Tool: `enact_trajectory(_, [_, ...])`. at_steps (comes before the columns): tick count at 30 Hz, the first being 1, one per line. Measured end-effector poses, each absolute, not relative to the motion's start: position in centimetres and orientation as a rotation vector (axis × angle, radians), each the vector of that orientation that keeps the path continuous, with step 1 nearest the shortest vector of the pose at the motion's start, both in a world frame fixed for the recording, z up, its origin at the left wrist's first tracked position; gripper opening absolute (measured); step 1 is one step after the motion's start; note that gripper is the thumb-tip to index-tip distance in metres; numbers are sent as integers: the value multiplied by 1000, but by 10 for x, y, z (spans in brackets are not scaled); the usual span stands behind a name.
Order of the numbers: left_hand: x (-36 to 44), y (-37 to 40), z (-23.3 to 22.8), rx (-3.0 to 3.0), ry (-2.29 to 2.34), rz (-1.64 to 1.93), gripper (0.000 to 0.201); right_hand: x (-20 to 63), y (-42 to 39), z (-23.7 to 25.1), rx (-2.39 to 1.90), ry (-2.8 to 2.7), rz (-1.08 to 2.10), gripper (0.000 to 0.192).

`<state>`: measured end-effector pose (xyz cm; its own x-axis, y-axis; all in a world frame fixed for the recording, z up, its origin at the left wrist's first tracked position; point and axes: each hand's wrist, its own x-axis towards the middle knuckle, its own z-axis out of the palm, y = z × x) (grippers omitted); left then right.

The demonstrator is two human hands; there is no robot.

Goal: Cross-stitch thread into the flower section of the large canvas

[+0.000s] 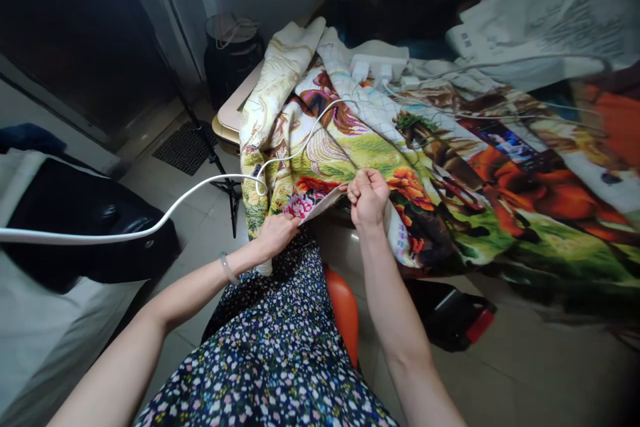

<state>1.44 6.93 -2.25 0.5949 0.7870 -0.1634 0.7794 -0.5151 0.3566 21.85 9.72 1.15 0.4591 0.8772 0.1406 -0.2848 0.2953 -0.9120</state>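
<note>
The person sits on an orange seat (345,310) in a dark flowered dress (273,360), with a large embroidered cloth (425,167) spread over the desk (233,110) in front and spilling off its near edge. The cloth shows horses, greenery and orange flowers; its near edge hangs in folds toward the lap.

The left hand (276,232), with a pale bangle (228,268) on the wrist, pinches the near hem of the cloth from below, fingers closed on the fabric. The right hand (367,195) is just to the right of it, curled into a loose fist, fingers closed on the same hem, so that a short strip of the turned-up edge (323,204) runs taut between the two hands. Whether a needle sits in the right fingers I cannot tell.

A white cable (165,214) sweeps in from the left, loops near the left hand and climbs across the cloth to a white power strip (373,67) at the far side. A dark jar (233,54) stands on the floor far left, and a black bag (80,224) lies near left.
</note>
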Motion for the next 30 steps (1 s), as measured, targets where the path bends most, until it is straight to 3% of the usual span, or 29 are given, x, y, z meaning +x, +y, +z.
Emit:
enact_trajectory(4, [19, 77, -20, 2290, 1294, 145, 24, 223, 77, 18, -954, -762, 956, 25])
enact_trajectory(8, [15, 101, -12, 1775, 1123, 442, 16, 230, 37, 24, -932, -744, 1151, 25])
enact_trajectory(11, [14, 116, -7, 1359, 938, 494, 14, 235, 17, 21, -991, -649, 1104, 25])
enact_trajectory(14, [16, 118, -5, 1123, 862, 486, 24, 231, 7, 13, -1086, -601, 1025, 24])
enact_trajectory(19, [21, 111, -8, 917, 855, 513, 33, 193, -2, -5, -1225, -628, 1139, 21])
enact_trajectory(30, [27, 104, -10, 786, 853, 567, 28, 140, -5, -20, -1418, -575, 1135, 21])
